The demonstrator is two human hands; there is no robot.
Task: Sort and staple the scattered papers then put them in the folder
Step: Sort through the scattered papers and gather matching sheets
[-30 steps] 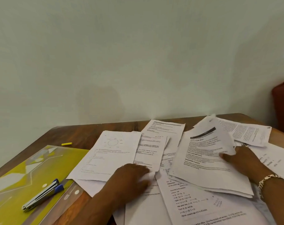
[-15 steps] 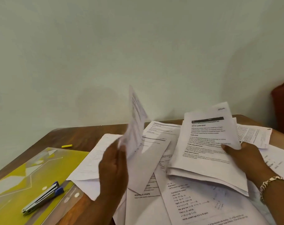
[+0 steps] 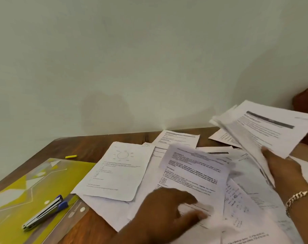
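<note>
Several printed white sheets lie scattered over the wooden table (image 3: 100, 148). My left hand (image 3: 169, 206) pinches the near edge of one printed sheet (image 3: 193, 173) in the middle of the heap; the sheet is blurred. My right hand (image 3: 281, 168) grips a small stack of papers (image 3: 266, 131) with a dark header bar, lifted above the table at the right. A sheet with a circle diagram (image 3: 119, 169) lies flat to the left. A yellow-green plastic folder (image 3: 26, 187) rests at the left with a blue and silver stapler (image 3: 44, 213) on it.
A small yellow piece (image 3: 71, 156) lies on the bare wood behind the folder. A pale wall stands right behind the table's far edge. A dark red object (image 3: 306, 101) shows at the right edge.
My left hand has brought its raised sheet down and to the right onto the heap. My right hand has lifted its stack higher and swung it to the right.
</note>
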